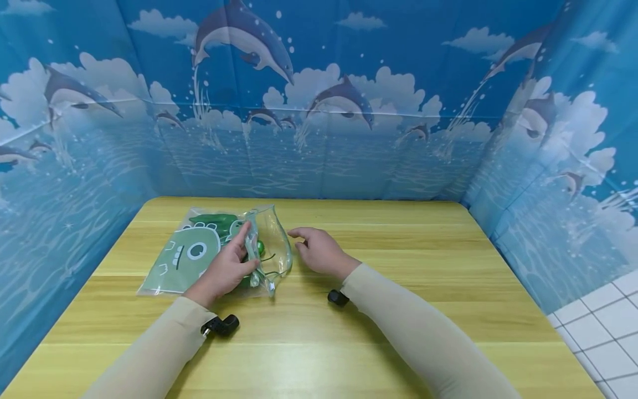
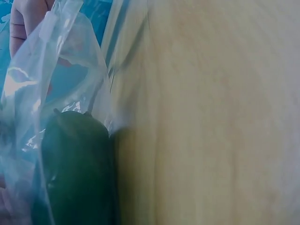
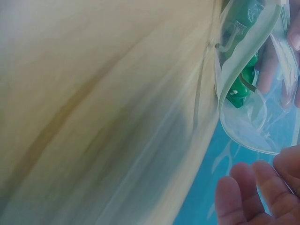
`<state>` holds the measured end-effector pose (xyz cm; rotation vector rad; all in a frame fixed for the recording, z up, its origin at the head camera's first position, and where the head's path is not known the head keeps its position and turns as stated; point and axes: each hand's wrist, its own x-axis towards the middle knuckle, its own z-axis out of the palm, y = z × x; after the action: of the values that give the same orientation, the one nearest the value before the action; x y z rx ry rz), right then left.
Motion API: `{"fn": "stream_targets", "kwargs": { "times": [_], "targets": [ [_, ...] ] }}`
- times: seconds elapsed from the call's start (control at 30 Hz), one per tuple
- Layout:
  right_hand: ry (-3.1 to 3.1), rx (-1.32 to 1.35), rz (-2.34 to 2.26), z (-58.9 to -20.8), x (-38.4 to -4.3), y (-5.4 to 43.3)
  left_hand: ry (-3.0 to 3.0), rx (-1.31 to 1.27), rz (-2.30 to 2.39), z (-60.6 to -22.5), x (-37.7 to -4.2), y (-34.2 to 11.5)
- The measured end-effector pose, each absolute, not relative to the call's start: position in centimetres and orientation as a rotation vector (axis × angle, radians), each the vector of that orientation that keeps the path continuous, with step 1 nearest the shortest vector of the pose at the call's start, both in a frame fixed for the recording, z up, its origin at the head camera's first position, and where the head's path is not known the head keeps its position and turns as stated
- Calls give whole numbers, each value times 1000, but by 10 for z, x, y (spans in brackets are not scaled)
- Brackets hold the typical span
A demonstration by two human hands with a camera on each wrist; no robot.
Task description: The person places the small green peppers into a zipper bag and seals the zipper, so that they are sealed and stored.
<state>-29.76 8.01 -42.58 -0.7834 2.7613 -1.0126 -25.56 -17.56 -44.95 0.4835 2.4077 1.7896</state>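
Observation:
A clear plastic zip bag (image 1: 164, 277) printed with a green one-eyed cartoon monster lies on the left part of the table, its mouth gaping to the right. Inside are several green vegetable-like pieces, among them a long pepper-shaped piece (image 1: 214, 219) and a glossy green one (image 3: 240, 93) with a thin stem. A large rounded green piece (image 2: 77, 164) shows through the plastic in the left wrist view. My left hand (image 1: 226, 271) holds the bag's upper layer near the mouth, between thumb and fingers. Just right of the mouth, my right hand (image 1: 321, 252) is bent loosely and holds nothing.
The yellow wood-grain table (image 1: 423, 277) extends to the right and front. A blue dolphin-print curtain (image 1: 339, 155) stands around its back and sides. White floor tiles (image 1: 608, 316) show at the lower right. Small black devices sit at both wrists.

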Motion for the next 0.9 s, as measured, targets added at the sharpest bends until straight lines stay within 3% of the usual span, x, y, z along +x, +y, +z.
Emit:
{"fn": "stream_targets", "kwargs": {
  "times": [0.9],
  "targets": [
    [2767,-800,-972,-429,-290,93,2750,439,1312,-428,-245,-163]
  ]
}}
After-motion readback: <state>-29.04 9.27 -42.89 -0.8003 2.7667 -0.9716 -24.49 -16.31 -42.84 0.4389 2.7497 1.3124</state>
